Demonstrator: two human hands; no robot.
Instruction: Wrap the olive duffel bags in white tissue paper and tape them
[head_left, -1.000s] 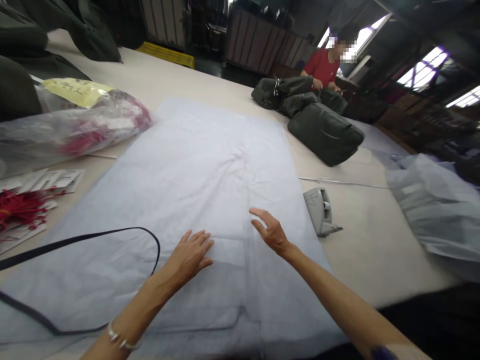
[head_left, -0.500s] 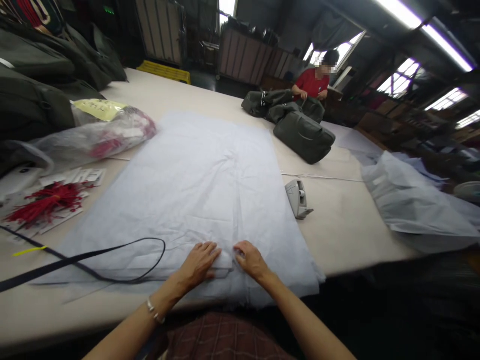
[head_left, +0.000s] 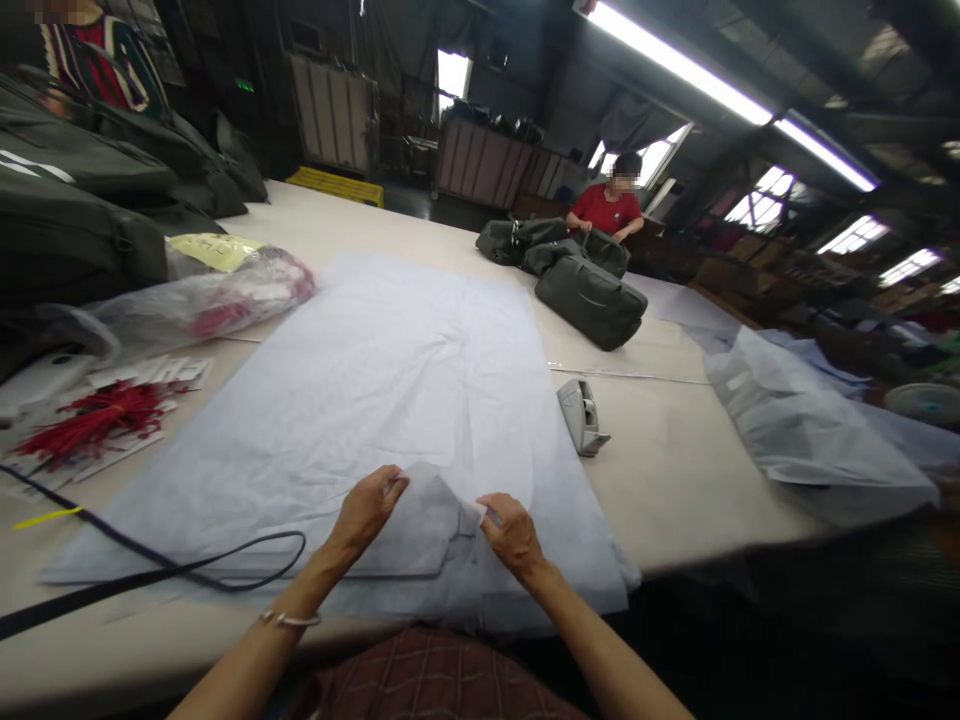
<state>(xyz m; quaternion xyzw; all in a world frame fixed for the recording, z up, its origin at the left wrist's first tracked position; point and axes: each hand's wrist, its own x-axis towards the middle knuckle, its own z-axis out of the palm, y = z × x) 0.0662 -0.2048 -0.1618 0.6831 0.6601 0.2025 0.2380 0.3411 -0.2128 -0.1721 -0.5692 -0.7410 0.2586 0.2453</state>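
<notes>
A stack of thin, translucent white plastic sheets or bags lies over the table in front of me. My left hand pinches the raised edge of the top plastic sheet. Close by on the right, my right hand is closed on another part of the same sheet's edge, and the plastic spans between them. A dark looped strap rests across the stack's near left corner. Beside the stack's right edge stands a grey-white tape dispenser or similar small device.
Dark green bags sit at the far side, where a person in a red shirt handles one. More dark bags pile up at left, near red-stringed tags and a clear plastic bag. Crumpled plastic hangs at right.
Both hands, flat or resting on the sheets before, now grip the top sheet and have lifted its edge. The left hand has shifted left. The view has tilted up slightly.
</notes>
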